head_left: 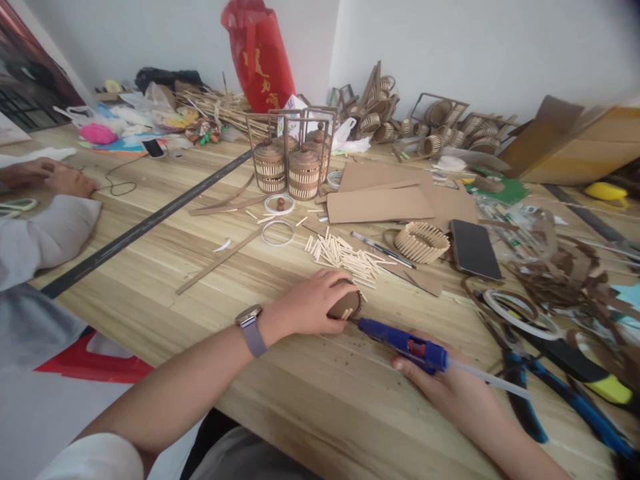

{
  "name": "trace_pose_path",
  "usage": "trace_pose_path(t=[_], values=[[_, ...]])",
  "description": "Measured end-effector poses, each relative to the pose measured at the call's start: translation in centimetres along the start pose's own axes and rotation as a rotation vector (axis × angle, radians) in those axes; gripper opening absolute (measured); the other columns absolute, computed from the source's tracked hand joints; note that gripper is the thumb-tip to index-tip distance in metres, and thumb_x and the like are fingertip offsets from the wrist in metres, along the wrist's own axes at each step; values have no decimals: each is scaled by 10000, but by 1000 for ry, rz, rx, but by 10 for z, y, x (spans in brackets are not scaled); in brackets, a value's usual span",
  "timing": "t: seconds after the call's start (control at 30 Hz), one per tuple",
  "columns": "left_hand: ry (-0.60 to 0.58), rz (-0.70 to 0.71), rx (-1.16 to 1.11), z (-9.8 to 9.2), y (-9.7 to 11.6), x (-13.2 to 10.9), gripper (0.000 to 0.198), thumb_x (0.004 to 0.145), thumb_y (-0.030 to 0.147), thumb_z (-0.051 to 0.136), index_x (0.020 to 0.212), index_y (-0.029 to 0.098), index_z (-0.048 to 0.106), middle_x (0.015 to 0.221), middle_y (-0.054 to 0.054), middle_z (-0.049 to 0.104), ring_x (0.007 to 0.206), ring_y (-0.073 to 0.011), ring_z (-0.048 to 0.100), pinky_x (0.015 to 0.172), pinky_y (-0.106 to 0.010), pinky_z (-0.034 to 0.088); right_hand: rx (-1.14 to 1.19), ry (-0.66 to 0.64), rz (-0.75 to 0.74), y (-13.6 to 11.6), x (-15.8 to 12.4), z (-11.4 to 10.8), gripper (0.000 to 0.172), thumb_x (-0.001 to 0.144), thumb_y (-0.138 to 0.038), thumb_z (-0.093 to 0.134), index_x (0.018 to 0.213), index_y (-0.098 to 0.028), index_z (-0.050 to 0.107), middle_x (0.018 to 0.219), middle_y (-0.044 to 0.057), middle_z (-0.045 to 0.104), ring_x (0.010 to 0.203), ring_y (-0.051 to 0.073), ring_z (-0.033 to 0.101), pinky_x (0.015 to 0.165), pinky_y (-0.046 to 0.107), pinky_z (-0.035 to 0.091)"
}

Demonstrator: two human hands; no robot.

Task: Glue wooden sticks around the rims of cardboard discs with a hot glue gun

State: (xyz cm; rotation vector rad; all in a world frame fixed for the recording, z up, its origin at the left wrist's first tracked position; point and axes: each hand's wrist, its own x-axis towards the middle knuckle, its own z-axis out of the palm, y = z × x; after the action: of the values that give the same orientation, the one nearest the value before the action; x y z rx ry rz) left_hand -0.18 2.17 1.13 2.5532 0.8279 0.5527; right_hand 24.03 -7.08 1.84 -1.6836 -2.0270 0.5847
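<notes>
My left hand (320, 300) grips a small round brown cardboard disc (345, 304) on the table, fingers curled over its edge. A couple of short wooden sticks stand at the disc's near rim. In my right hand (450, 373) is a blue hot glue gun (403, 345), a clear glue stick (493, 378) poking out of its back. Its nozzle points left and meets the near right side of the disc, though contact is hard to make out. Just beyond the disc lies a loose pile of short wooden sticks (343, 257). A ring of upright sticks (421, 242) sits farther right.
Pliers (520, 360) and a dark phone (475, 249) lie at right. Brown cardboard sheets (380, 203) and finished stick baskets with tall handles (303, 170) stand behind. A cardboard box (575, 143) is at back right. Another person's hands (55, 177) rest at far left.
</notes>
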Motion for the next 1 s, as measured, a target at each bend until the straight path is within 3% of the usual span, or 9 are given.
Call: trace_pose_path(t=[0.37, 0.43, 0.57, 0.67, 0.77, 0.87, 1.0], values=[[-16, -9, 27, 0, 0, 0, 576, 727, 236, 735, 1257, 197, 511, 1359, -129, 475, 1282, -303, 433, 1085, -452, 377, 15, 133, 132, 14, 2, -8, 389, 740, -609, 565, 802, -247, 691, 809, 87, 753, 831, 328, 709, 754, 429, 582], [-15, -9, 32, 0, 0, 0, 572, 729, 241, 738, 1252, 178, 518, 1358, -141, 476, 1282, -305, 433, 1087, -444, 377, 132, 10, 127, 12, 3, -17, 394, 767, -617, 572, 782, -240, 686, 779, 68, 740, 810, 294, 701, 762, 401, 574], [-18, -4, 42, -1, 0, 0, 568, 743, 254, 732, 1259, 170, 511, 1359, -147, 477, 1282, -305, 432, 1083, -443, 385, 356, -385, 107, 4, 2, -35, 463, 793, -658, 570, 775, -210, 682, 742, 45, 707, 686, 202, 655, 634, 290, 550], [-23, -2, 51, -1, 0, 0, 567, 746, 267, 734, 1258, 183, 506, 1363, -142, 473, 1281, -306, 435, 1080, -450, 389, 368, -486, 155, 3, 0, -38, 525, 793, -706, 533, 731, -198, 652, 623, 15, 629, 544, 143, 563, 475, 227, 460], [-20, -7, 51, 0, 0, 0, 568, 738, 272, 740, 1249, 189, 510, 1361, -138, 476, 1281, -308, 436, 1083, -454, 386, 261, -516, 150, 5, 2, -35, 561, 815, -717, 472, 669, -194, 611, 557, -3, 562, 508, 133, 517, 446, 223, 407], [-20, -6, 49, 0, -1, 0, 556, 743, 272, 736, 1245, 188, 512, 1355, -138, 481, 1284, -307, 434, 1085, -451, 382, 20, -449, 110, 5, 8, -36, 537, 839, -667, 436, 669, -195, 626, 579, 8, 579, 544, 156, 533, 493, 250, 415], [-20, -6, 48, 0, -1, 0, 553, 752, 282, 732, 1252, 197, 510, 1367, -133, 470, 1290, -303, 428, 1086, -445, 379, -291, -357, 178, 5, 18, -47, 475, 853, -589, 424, 648, -211, 628, 583, 36, 623, 538, 190, 568, 501, 276, 398]])
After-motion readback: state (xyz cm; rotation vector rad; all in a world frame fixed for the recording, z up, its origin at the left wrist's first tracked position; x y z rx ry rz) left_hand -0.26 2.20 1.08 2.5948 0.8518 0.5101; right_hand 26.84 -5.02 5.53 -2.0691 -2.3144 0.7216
